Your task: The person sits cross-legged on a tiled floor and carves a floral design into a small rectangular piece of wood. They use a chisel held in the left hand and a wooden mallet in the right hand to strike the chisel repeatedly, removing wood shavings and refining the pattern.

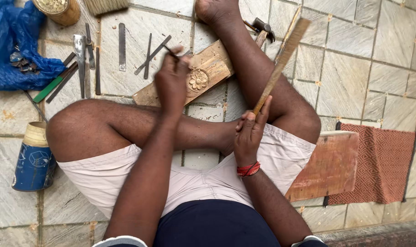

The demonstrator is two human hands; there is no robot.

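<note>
I sit cross-legged on a stone tile floor. My left hand (172,81) is closed around a thin dark chisel (170,51), its tip down against a wooden plank (212,68) that bears a carved flower (198,80). My right hand (251,130) grips the lower end of a long flat wooden stick (283,57), which slants up and to the right, raised above my right leg. A red thread band circles my right wrist. My right foot rests on the far end of the plank.
Several metal chisels and files (121,46) lie on the tiles at upper left beside a blue plastic bag (11,45). A blue can (33,158) stands at left. A hammer (263,28) lies beyond my leg. A wooden board (329,164) and red patterned cloth (381,162) are at right.
</note>
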